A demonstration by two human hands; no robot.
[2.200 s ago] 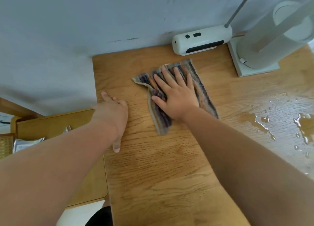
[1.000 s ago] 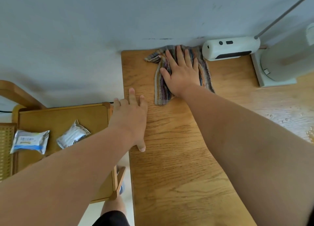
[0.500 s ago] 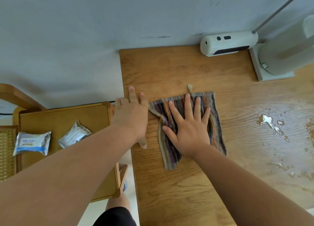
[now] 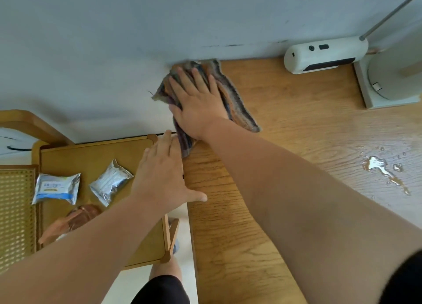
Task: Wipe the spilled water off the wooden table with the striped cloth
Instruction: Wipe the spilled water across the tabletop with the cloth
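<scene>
The right hand (image 4: 198, 105) and the striped cloth (image 4: 237, 102) are now sitting at the far left corner of the wooden table (image 4: 251, 212), against the wall; half a second ago they were nearer the middle of the board. The left hand (image 4: 162, 178) is staying at the table's left edge.

At far left a woven cane panel (image 4: 16, 212) is showing. Beside it, a lower wooden tray (image 4: 91, 153) is carrying two silver foil packets (image 4: 56, 188) (image 4: 110, 181) and a brown wrapped item (image 4: 80, 219).

The left hand is lying flat on the table's left edge, fingers straight and together, thumb spread onto the wood, gripping nothing. Just beyond it the right hand is pressing flat on the cloth, fingers straight and slightly spread, not curled round the fabric. The cloth is lying bunched under the palm, one corner hanging past the table's left edge.

Further right a white device (image 4: 324, 54) is lying along the wall. The spilled water (image 4: 376, 166) is gleaming well apart from the cloth, near the right side. A white stand base (image 4: 388, 86) is standing in the far right corner.
</scene>
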